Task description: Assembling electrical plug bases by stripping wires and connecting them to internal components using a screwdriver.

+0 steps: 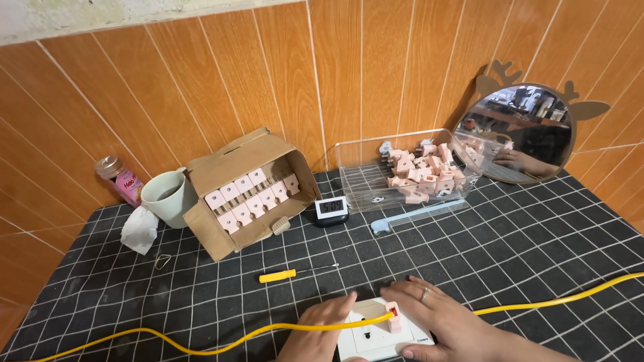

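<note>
Pressing flat white socket plate (pixel 376 335), left hand (pixel 315 335) fingers together, right hand (pixel 443 315) fingers spread, thin yellow cable (pixel 201 345) crossing

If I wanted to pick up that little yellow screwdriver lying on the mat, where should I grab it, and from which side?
Probably by the yellow handle of the screwdriver, coming straight down from above. It lies flat on the black grid mat with open space all round it, handle to the left and thin metal shaft pointing right. The handle is the thickest part; the shaft looks too slim to pinch well.

The bottom picture edge cut off both wrists and the white socket plate (pixel 376 335), perhaps partly hidden under the right hand (pixel 446 322).
</note>
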